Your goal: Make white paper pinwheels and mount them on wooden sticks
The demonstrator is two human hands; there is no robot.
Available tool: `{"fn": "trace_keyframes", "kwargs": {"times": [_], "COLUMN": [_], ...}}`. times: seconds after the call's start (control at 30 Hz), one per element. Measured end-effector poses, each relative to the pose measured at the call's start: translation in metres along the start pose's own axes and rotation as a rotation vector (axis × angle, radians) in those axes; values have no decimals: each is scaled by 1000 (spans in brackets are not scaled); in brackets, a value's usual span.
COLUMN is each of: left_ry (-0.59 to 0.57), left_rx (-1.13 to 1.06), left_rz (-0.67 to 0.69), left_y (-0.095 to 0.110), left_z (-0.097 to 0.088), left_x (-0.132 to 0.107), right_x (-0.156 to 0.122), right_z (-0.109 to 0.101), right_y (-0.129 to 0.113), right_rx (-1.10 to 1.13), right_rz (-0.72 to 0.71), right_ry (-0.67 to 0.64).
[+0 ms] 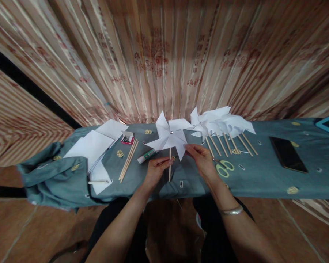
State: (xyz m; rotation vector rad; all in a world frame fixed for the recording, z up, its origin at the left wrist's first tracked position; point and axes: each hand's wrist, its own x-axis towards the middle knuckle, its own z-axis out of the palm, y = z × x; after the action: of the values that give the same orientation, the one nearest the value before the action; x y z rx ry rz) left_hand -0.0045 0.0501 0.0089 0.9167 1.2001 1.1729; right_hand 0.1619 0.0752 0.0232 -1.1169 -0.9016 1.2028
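1. The white paper pinwheel (170, 137) is standing upright over the front-middle of the cloth-covered desk (263, 179), with its wooden stick (169, 168) hanging straight down.
2. The left hand (156, 168) is reaching in from below, its fingers curling closed around the stick just under the blades.
3. The right hand (201, 157) is coming in from the right, thumb and fingertips pinching the lower right blade; a bracelet (231, 210) is sitting on its wrist.
4. One glue stick (147, 156) is lying just left of the left hand, and one pair of scissors (224, 167) just right of the right hand.
5. Further left, a small bundle of spare sticks (128, 159), one small box (127, 138) and a stack of paper sheets (91, 146) are resting.
6. Behind the right hand, finished pinwheels (222, 122) are lying piled, about five sticks showing.
7. One phone (287, 154) is lying far right.
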Motion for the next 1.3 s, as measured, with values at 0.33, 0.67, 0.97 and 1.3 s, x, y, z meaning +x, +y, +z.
{"fn": "trace_keyframes", "kwargs": {"times": [0.33, 0.67, 0.97, 1.3], "left_ry": [-30, -63, -57, -50], "left_rx": [-41, -72, -13, -54], "left_rz": [28, 48, 17, 56], "left_y": [1, 1, 5, -2], "left_z": [1, 3, 4, 8], "left_x": [3, -1, -3, -8], "right_x": [-11, -15, -21, -21], "right_z": [14, 24, 23, 18], "right_y": [-3, 1, -4, 8], "right_rx": [-2, -136, -532, -461], "right_rz": [32, -28, -141, -121], "right_ry": [-89, -189, -163, -208]}}
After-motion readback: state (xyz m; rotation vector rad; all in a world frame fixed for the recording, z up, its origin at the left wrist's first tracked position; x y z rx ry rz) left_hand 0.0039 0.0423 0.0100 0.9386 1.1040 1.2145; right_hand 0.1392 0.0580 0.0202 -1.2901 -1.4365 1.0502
